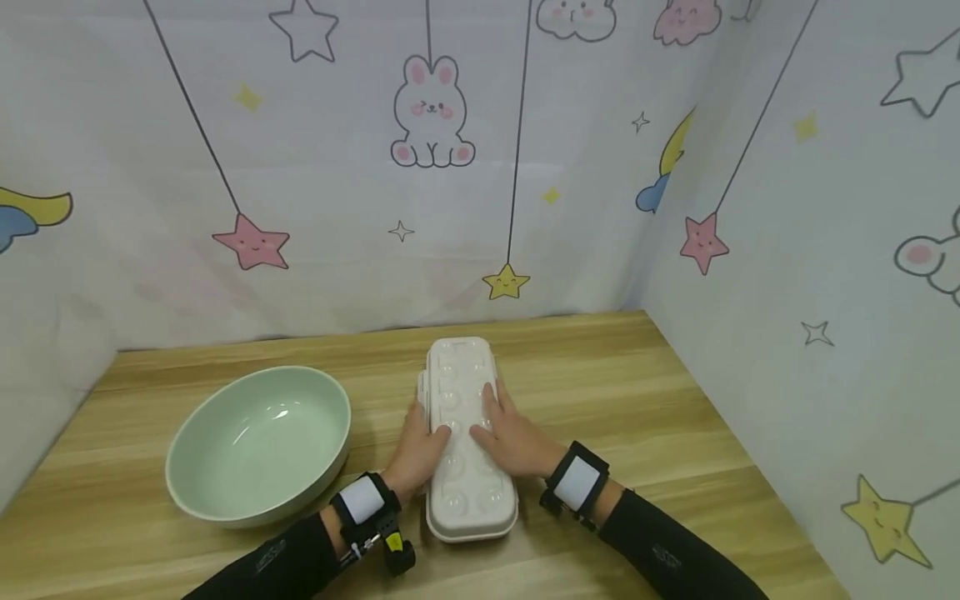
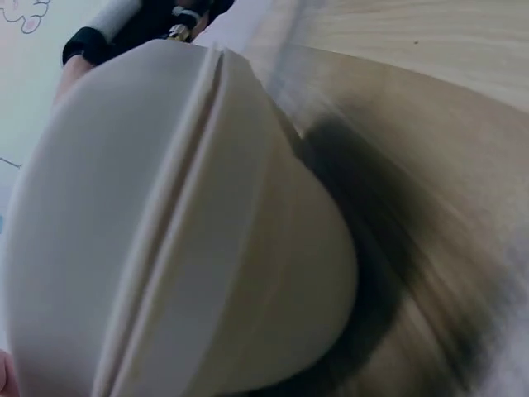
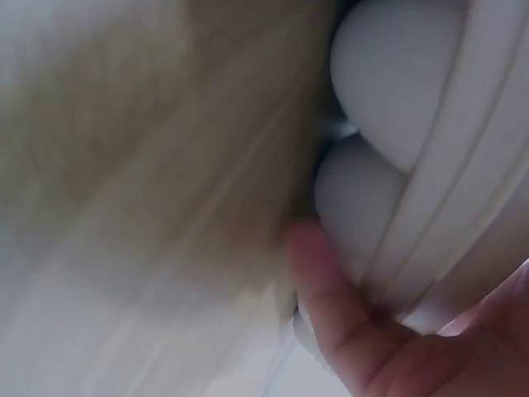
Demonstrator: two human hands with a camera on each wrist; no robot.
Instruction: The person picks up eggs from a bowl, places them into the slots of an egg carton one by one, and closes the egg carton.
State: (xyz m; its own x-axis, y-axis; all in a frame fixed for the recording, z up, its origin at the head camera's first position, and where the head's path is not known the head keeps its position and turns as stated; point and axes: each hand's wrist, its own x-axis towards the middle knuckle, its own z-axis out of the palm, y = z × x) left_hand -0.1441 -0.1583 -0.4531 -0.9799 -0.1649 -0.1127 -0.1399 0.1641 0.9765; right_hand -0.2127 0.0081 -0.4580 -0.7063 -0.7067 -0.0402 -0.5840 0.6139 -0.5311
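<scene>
A closed white egg carton (image 1: 467,492) with rounded bumps on its lid lies lengthwise on the wooden table. My left hand (image 1: 416,454) grips its left side, thumb on the lid. From the right, my right hand (image 1: 519,437) holds the other side, its thumb also on top. The carton's end and lid seam (image 2: 178,190) fill much of the left wrist view. Rounded cups of the carton (image 3: 388,74) show in the right wrist view, with a finger of the right hand (image 3: 372,339) against its underside. What is inside the carton is hidden.
A large pale green bowl (image 1: 262,450) stands on the table (image 1: 615,400) to the left of the carton, close to my left forearm. White printed cloth (image 1: 337,192) hangs behind the table and along its sides.
</scene>
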